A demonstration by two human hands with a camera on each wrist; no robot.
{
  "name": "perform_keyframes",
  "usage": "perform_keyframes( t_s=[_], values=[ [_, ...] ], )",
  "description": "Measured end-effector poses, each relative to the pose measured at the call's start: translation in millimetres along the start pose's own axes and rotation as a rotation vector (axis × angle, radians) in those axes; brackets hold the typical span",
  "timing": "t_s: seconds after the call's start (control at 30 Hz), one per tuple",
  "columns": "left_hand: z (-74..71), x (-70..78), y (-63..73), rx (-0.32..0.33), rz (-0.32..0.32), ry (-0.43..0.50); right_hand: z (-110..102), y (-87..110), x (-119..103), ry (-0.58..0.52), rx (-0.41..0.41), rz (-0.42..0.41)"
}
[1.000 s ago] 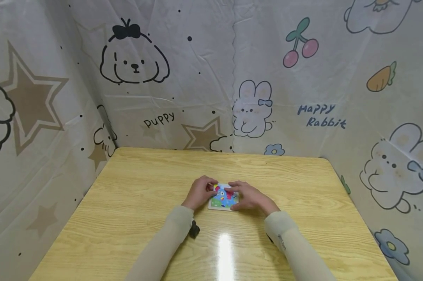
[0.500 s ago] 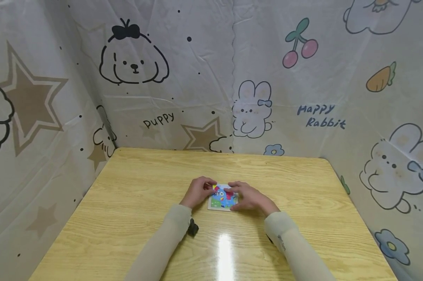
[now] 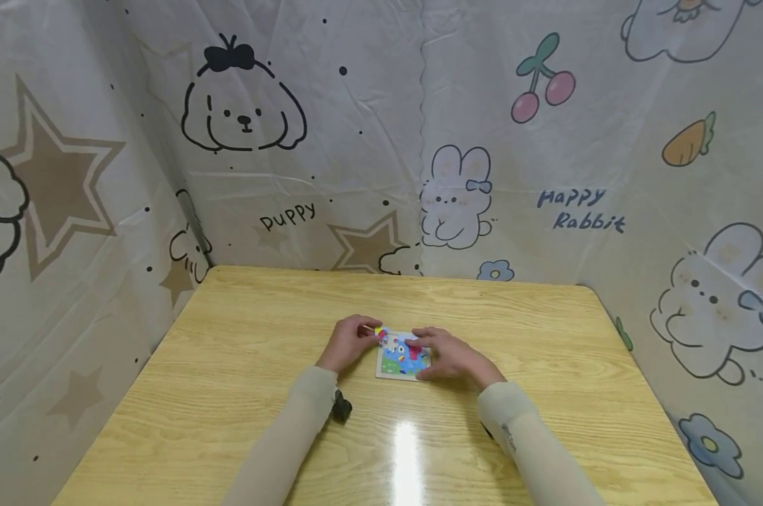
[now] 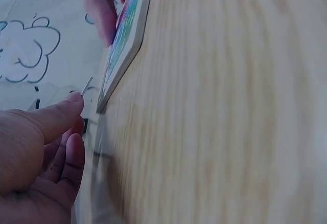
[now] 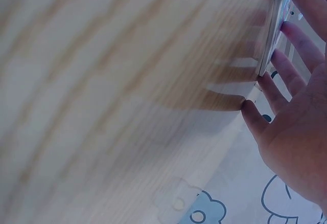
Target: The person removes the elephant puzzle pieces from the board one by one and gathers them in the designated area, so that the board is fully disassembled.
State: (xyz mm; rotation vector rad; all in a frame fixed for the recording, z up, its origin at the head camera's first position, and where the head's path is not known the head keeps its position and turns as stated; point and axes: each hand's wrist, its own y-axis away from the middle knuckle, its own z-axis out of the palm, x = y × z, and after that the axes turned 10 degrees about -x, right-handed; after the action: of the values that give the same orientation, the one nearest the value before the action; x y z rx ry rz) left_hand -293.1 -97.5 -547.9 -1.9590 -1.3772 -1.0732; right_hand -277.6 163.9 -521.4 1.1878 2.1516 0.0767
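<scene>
A small square wooden jigsaw puzzle [image 3: 396, 377] with a picture of a blue elephant lies flat near the table's middle. Thumb and fingertips of my left hand [image 3: 348, 343] pinch a small puzzle piece [image 3: 381, 332] with yellow and red on it, at the puzzle's upper left corner. The left wrist view shows that thin piece [image 4: 87, 86] edge-on, just off the board. A paler patch of the base shows beside the piece. My right hand [image 3: 449, 355] rests at the right side, fingers spread over the top and edge, thumb near the lower right corner.
The wooden table [image 3: 261, 316] reaches back to a cloth curtain [image 3: 368, 140] printed with rabbits, stars and a puppy. Similar cloth hangs on both sides. A bright light reflection [image 3: 408, 457] lies on the table in front of the puzzle.
My left hand has drawn the yellow and red puzzle piece leftward out to the board's upper left edge, baring part of the base there. The right hand and the board have stayed put.
</scene>
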Motion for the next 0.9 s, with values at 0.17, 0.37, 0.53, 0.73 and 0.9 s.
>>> perform_keyframes(
  t_s=[0.17,0.37,0.53,0.73,0.9],
  values=[
    [-8.2,-4.7,0.1,0.03,-0.016,0.019,-0.5,1.5,-1.0,0.011,0.005,-0.008],
    [-20.5,-17.0,-0.4,0.074,0.011,0.018,-0.4,2.1,-2.3,0.0,0.013,-0.018],
    [-31.6,-22.7,0.1,0.085,-0.004,0.024,0.0,2.5,-1.7,-0.007,0.009,-0.008],
    [-39.8,-28.5,0.7,0.098,-0.017,0.014,-0.2,1.4,-0.5,-0.006,0.001,-0.003],
    [-43.4,-33.0,2.0,0.103,-0.019,-0.006,-0.2,1.1,0.0,-0.009,-0.002,0.0]
  ],
)
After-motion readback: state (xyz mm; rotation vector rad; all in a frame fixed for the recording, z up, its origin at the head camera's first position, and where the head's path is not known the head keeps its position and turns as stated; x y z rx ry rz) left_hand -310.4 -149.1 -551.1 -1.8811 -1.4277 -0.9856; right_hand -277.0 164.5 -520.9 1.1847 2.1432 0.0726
